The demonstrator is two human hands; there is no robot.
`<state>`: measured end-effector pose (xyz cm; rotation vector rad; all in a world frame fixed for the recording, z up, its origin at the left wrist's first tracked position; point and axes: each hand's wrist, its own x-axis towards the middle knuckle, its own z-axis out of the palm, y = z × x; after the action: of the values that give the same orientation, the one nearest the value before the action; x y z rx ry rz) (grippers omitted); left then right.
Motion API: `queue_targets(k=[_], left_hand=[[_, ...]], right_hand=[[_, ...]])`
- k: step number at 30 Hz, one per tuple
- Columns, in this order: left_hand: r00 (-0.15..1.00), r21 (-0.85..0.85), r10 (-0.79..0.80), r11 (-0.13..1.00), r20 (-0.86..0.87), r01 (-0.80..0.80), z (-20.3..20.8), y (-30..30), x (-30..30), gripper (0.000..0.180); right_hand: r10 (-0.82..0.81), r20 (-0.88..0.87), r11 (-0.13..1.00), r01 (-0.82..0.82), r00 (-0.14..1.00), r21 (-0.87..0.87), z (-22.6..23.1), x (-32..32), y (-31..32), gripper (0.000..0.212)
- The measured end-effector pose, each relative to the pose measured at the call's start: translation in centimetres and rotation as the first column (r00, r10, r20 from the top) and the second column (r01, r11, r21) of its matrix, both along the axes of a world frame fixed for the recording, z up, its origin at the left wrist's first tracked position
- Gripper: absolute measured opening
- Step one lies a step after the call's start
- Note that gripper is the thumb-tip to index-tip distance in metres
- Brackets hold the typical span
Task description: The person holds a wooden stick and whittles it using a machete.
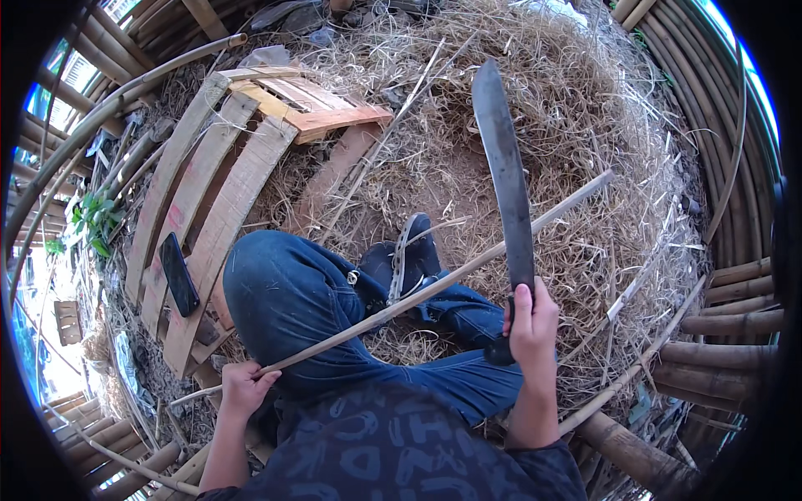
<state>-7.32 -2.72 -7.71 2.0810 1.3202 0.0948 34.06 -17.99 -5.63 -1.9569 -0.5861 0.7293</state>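
Note:
My left hand (pixel 244 387) is closed round the near end of a long, thin bamboo strip (pixel 393 311), beside my left knee. The strip slants up to the right across my legs, and its far end rests over the straw. In my right hand (pixel 531 321) is the black handle of a machete (pixel 505 159). Its broad dark blade points away from me, tip up, and crosses over the strip; whether the two touch I cannot tell. The thumb of that hand lies along the handle toward the blade.
A wooden crate (pixel 219 171) lies tipped at the left, with a dark phone (pixel 179 274) on its slats. Dry straw (pixel 576 108) and shavings cover the ground ahead. Bamboo poles (pixel 710 367) form walls on both sides. My legs (pixel 288 292) are crossed in front of me.

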Motion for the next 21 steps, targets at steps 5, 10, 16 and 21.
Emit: queue_targets(k=[5, 10, 16, 21], left_hand=[[0.998, -0.07, -0.026, 0.997, -0.049, 0.023, 0.6, 0.5, 0.6, 0.036], [0.998, -0.106, -0.006, 0.994, -0.066, -0.001, 0.7, 0.8, 0.0, 0.035], [1.0, -0.125, -0.018, 0.992, 0.008, 0.019, 0.6, 1.0, 0.5, 0.036], [0.999, -0.091, -0.018, 0.996, -0.032, 0.015, 0.4, 0.9, -0.1, 0.037]], right_hand=[[-0.111, -0.092, 0.99, 0.118, 0.99, 0.075, -0.1, -0.7, 0.2, 0.028], [-0.059, -0.147, 0.996, 0.067, 0.987, 0.051, 0.1, 0.1, -0.6, 0.028], [-0.161, -0.117, 0.979, 0.174, 0.98, 0.109, 0.2, -0.8, 0.3, 0.024], [-0.039, -0.151, 0.999, 0.044, 0.988, 0.031, -0.1, 0.0, -0.8, 0.026]])
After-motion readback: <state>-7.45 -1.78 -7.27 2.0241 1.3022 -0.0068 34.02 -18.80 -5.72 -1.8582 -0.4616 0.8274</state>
